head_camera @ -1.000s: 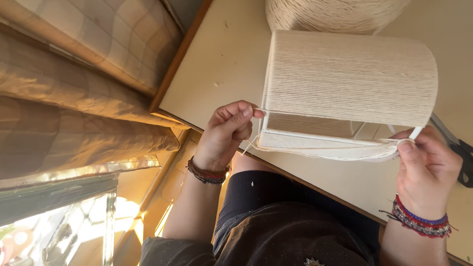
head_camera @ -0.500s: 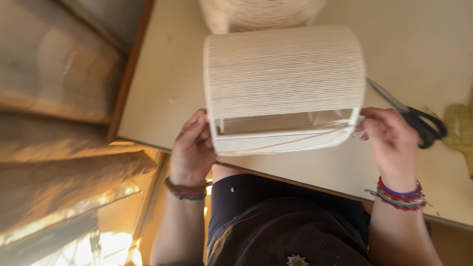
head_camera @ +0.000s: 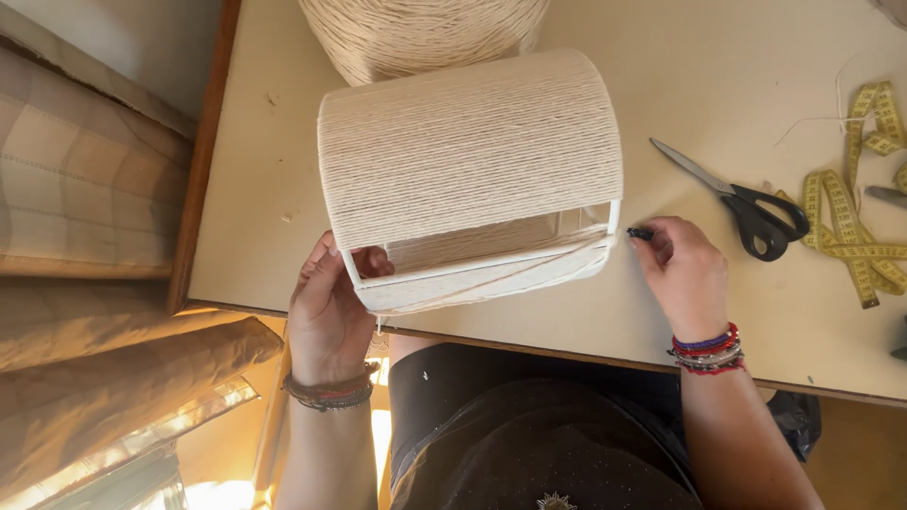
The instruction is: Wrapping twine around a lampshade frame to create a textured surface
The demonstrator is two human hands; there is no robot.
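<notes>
A drum-shaped lampshade frame (head_camera: 472,161) wound with cream cord lies on its side on the beige table (head_camera: 274,179). A gap near its lower rim shows the white wire frame and the inside. My left hand (head_camera: 326,302) grips the frame's left end, fingers hooked on the wire. At the frame's right end my right hand (head_camera: 680,269) pinches a small dark object (head_camera: 641,232) next to the wire rim. Both wrists wear beaded bracelets.
A large cone of cream cord (head_camera: 425,33) stands behind the frame. Black-handled scissors (head_camera: 746,203) lie to the right, with a yellow tape measure (head_camera: 850,217) beyond them. A wooden table edge and checked fabric (head_camera: 85,179) are at left.
The view has shifted left and the frame now sits centred. My right hand has let go of the frame's end and now pinches a small dark object beside it.
</notes>
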